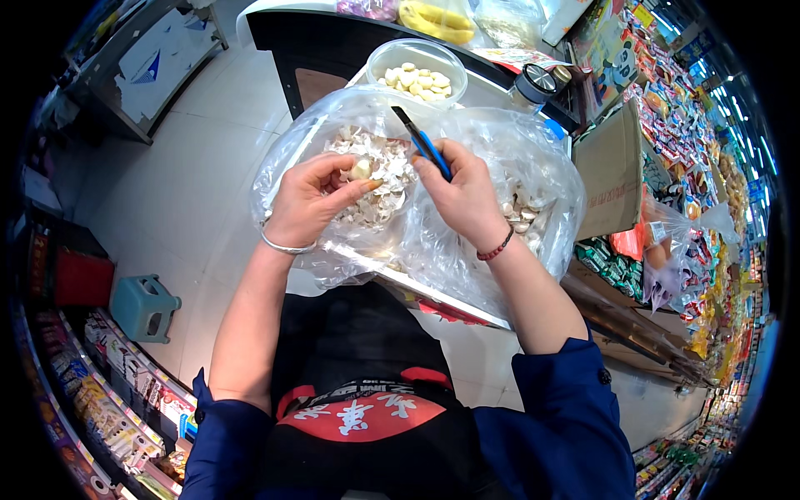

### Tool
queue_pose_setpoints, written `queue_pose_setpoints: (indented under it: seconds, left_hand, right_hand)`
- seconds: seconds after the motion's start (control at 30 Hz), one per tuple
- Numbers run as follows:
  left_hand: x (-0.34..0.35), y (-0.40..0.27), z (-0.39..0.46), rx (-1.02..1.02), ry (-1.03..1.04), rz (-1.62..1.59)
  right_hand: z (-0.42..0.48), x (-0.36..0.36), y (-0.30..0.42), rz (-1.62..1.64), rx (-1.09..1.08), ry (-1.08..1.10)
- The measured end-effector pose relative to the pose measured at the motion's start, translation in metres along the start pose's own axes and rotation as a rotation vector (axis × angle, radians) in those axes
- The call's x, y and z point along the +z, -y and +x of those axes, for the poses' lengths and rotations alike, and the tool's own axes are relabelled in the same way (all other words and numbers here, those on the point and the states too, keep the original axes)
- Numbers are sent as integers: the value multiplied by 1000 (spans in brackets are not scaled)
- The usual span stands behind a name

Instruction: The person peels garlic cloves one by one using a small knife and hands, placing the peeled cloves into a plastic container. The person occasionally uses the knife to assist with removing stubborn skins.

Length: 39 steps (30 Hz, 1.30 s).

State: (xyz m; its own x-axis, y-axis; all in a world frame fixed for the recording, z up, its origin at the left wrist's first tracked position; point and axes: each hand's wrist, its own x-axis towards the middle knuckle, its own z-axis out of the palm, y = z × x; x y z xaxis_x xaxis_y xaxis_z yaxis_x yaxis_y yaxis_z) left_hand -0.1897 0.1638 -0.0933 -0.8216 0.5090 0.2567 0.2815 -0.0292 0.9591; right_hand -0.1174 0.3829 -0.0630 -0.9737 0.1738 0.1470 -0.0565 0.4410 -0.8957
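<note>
My left hand (312,197) holds a pale garlic clove (360,170) between thumb and fingers. In my right hand (459,187) is a blue and black snap-off utility knife (425,147), its tip pointing up and to the left, away from the clove. Below both hands, a clear plastic bag (284,153) holds a heap of papery garlic skins (381,187). A second clear bag on the right contains unpeeled garlic cloves (522,215), partly hidden by the film. Behind the bags, a round clear plastic tub (459,75) contains peeled cloves (417,82).
A lidded jar (534,84) stands beyond the bags, near bagged bananas (437,22) on a dark counter. An open cardboard box (609,175) and packaged snacks (675,125) crowd the right. A teal plastic stool (145,309) stands at left near store shelves (106,400).
</note>
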Motion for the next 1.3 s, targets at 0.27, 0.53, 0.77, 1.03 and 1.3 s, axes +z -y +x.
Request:
queue_pose_setpoints:
  seconds: [0.27, 0.53, 0.77, 1.03, 1.3]
  left_hand:
    - [0, -3, 0, 111, 74, 157]
    - [-3, -4, 1, -27, 99, -71]
    - [3, -3, 0, 45, 2, -20]
    - [3, -2, -2, 82, -26, 83]
    - [6, -1, 3, -131, -187, -15]
  right_hand:
    - [-8, 38, 7, 469, 7, 112]
    - [-1, 39, -3, 305, -82, 41]
    - [-5, 42, 2, 195, -102, 15]
    - [-4, 45, 2, 200, -14, 49]
    - [1, 40, 3, 666, -12, -27]
